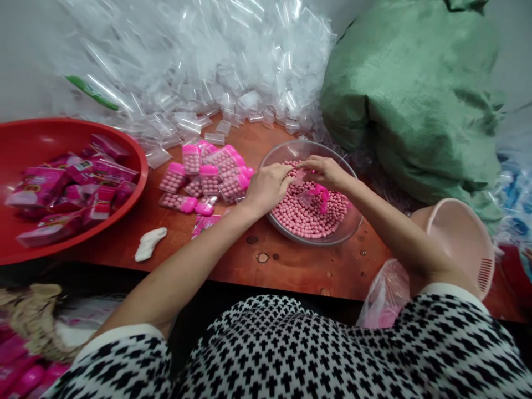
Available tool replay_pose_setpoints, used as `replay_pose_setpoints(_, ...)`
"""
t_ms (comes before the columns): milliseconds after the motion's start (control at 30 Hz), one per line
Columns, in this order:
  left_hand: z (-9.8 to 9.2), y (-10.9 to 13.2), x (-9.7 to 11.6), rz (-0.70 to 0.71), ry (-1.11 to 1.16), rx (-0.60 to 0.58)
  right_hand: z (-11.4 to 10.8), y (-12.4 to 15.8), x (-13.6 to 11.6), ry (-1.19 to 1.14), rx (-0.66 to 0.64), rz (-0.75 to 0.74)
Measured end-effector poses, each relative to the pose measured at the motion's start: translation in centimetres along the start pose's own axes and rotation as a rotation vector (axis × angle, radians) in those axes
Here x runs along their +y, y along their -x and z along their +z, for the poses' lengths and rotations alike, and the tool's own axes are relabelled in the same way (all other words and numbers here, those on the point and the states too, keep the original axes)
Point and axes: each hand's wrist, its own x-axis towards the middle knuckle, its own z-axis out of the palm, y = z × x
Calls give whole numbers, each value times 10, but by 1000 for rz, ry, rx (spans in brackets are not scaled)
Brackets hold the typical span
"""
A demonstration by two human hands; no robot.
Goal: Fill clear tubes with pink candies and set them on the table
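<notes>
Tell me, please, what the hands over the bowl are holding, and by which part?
Both the left hand and right hand pinch a small clear container by its upper edge, over the pink beads; finer detail is unclear.

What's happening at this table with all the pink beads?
A person holds both hands over a clear bowl of small pink balls. The left hand and right hand pinch a small clear container between them. Filled containers lie beside the bowl, packets fill a red basin, and empty clear ones are heaped behind.

Bowl (349,221) of beads (310,213) mid-table, filled cases (208,177) just left (basin (25,138) further left), sack (411,94) behind.
</notes>
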Motion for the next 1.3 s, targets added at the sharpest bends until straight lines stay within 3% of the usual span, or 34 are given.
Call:
replay_pose_setpoints(100,1,-10,5,-55,74,-5,6,2,-17,-577,225,20)
replay_pose_setpoints(167,2,-15,6,-119,201,30,16,1,-27,-897,351,140)
replay_pose_setpoints(233,4,-16,6,-178,304,75,26,0,-34,-1090,394,274)
replay_pose_setpoints(300,5,-15,5,-192,336,101,31,1,-34,-1137,370,324)
replay_pose_setpoints(367,7,-13,3,-183,361,110,28,2,-28,-953,347,278)
replay_pose_setpoints(467,9,-11,1,-241,537,168,16,1,-15,-226,256,181)
replay_pose_setpoints(567,12,-10,1,-302,681,226,16,-5,-10,433,-37,63)
replay_pose_setpoints(633,13,-10,1,-293,673,244,29,-11,-14,540,-220,-77)
replay_pose_setpoints(733,15,-10,-1,-263,617,268,55,-20,-24,287,-269,-195)
replay_pose_setpoints(833,15,-9,-4,-235,555,297,65,-20,-27,-155,-157,-52)
replay_pose_setpoints(933,12,-8,-5,-206,479,317,54,-9,-23,-601,-20,113)
replay_pose_setpoints(1033,9,-8,1,-188,439,274,35,8,-21,-898,135,214)
replay_pose_setpoints(1200,11,-4,14,-211,620,-63,18,32,-29,-983,283,248)
replay_pose_setpoints(1300,18,-2,16,-218,707,-120,13,43,-28,-892,336,155)
